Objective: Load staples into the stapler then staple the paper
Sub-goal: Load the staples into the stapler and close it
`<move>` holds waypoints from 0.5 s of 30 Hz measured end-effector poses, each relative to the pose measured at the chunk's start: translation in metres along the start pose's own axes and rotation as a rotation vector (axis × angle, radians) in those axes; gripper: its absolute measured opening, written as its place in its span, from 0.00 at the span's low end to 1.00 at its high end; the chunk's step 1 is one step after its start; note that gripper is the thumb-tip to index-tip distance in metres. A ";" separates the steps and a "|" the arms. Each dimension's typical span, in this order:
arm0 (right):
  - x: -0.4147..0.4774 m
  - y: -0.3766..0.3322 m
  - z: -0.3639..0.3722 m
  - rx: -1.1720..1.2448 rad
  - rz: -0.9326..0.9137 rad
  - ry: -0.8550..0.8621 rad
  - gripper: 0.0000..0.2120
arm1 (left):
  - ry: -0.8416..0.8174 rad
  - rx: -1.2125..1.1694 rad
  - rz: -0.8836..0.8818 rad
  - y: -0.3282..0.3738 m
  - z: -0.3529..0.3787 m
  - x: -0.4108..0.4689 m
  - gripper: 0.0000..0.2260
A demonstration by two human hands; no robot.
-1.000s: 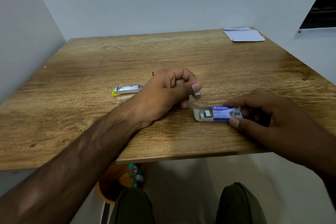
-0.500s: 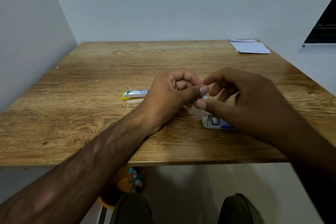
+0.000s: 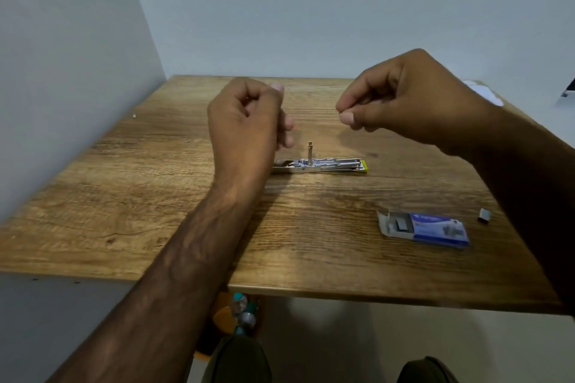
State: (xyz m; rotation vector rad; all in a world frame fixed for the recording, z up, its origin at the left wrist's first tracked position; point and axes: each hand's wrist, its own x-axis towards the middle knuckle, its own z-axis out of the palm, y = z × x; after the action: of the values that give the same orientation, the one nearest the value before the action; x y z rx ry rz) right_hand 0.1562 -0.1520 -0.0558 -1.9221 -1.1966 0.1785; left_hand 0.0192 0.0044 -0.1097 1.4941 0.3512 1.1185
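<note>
Stapler (image 3: 320, 165) open on table (image 3: 155, 196); right hand (image 3: 410, 96) fingers (image 3: 347, 117) pinched, contents unclear.

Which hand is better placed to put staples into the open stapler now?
The right hand, probably: its fingertips are pinched as if holding something small, above the open stapler. The left hand is curled and looks empty.

An opened silver stapler (image 3: 320, 166) with a yellow end lies mid-table, the blue staple box (image 3: 424, 229) open near right, white paper (image 3: 483, 93) far right.
</note>
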 end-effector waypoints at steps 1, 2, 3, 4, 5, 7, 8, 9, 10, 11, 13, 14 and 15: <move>0.006 0.003 0.001 -0.008 0.002 -0.048 0.04 | 0.021 0.096 0.058 -0.003 -0.001 0.001 0.09; 0.010 0.006 0.004 -0.023 0.002 -0.103 0.04 | 0.019 0.213 0.111 -0.005 -0.002 0.002 0.08; 0.014 0.010 0.007 -0.040 0.002 -0.159 0.04 | -0.009 0.331 0.146 -0.007 -0.001 0.002 0.06; 0.016 0.014 0.011 -0.056 0.004 -0.207 0.04 | -0.068 0.430 0.142 -0.009 -0.001 0.002 0.03; 0.018 0.018 0.014 -0.063 0.006 -0.244 0.04 | -0.144 0.514 0.095 -0.010 -0.002 0.003 0.03; 0.019 0.027 0.020 -0.058 -0.003 -0.297 0.05 | -0.342 0.633 -0.031 -0.013 -0.003 0.004 0.12; 0.019 0.031 0.022 -0.066 -0.021 -0.319 0.06 | -0.429 0.690 -0.059 -0.014 -0.004 0.004 0.14; 0.019 0.034 0.023 -0.087 -0.048 -0.335 0.07 | -0.497 0.738 -0.058 -0.013 -0.004 0.003 0.15; 0.018 0.037 0.025 -0.109 -0.074 -0.347 0.07 | -0.545 0.774 -0.049 -0.013 -0.004 0.002 0.14; 0.017 0.040 0.026 -0.118 -0.094 -0.350 0.07 | -0.574 0.792 -0.039 -0.013 -0.004 0.000 0.12; 0.015 0.043 0.026 -0.103 -0.115 -0.336 0.08 | -0.596 0.797 -0.018 -0.012 -0.004 -0.002 0.06; 0.014 0.043 0.026 -0.091 -0.124 -0.328 0.08 | -0.595 0.786 -0.013 -0.013 -0.005 -0.002 0.04; 0.013 0.044 0.026 -0.079 -0.132 -0.322 0.08 | -0.593 0.773 -0.013 -0.013 -0.005 -0.002 0.04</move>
State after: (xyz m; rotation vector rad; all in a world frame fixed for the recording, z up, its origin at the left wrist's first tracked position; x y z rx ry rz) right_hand 0.1792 -0.1343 -0.0997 -1.9227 -1.5588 0.3868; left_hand 0.0186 0.0095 -0.1231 2.4074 0.3914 0.4758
